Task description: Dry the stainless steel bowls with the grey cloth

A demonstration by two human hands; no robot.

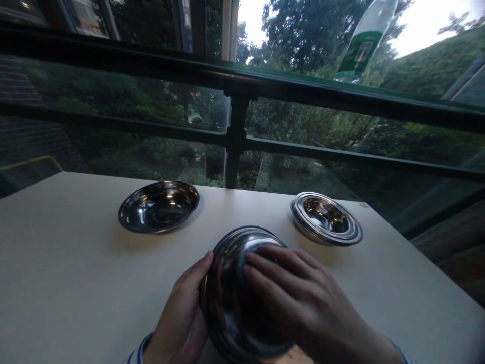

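Observation:
A shiny steel bowl (235, 313) is held up near the table's front, its rounded underside facing me. My left hand (185, 308) grips its left rim, thumb on the near face and the other fingers mostly hidden behind. Across the upper right of the same bowl lies my right hand (303, 293), fingers stretched out and fingertips touching the metal. Whether anything thin is under those fingertips I cannot make out. Farther back on the left, a wide shallow steel bowl (159, 207) stands on the table. At the back right rests a small stack of steel dishes (326, 220).
The white table (76, 263) ends at the back against a dark green railing (237, 126) with glass panes. A clear plastic bottle with a green label (361, 48) stands on the top rail at the right. Trees show outside.

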